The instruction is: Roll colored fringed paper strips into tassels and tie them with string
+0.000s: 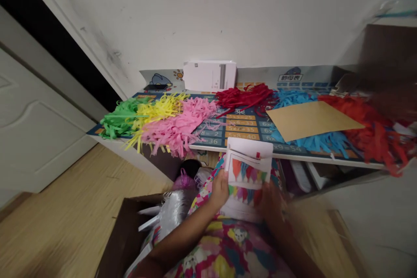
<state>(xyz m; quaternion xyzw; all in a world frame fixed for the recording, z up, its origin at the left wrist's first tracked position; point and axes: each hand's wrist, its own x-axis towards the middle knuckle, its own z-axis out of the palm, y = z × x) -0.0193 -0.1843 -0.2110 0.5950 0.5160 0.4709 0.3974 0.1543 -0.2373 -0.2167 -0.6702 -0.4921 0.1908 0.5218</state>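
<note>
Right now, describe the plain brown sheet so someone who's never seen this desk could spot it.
Start at the desk against the white wall, covered with piles of shredded coloured paper. Right of centre, the brown sheet lies flat over the blue shreds. It is the only smooth, uncut, tan piece among the fringed heaps.

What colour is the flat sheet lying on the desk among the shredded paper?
The flat sheet is plain tan-brown, lying over blue shreds; the head view shows it.
</note>
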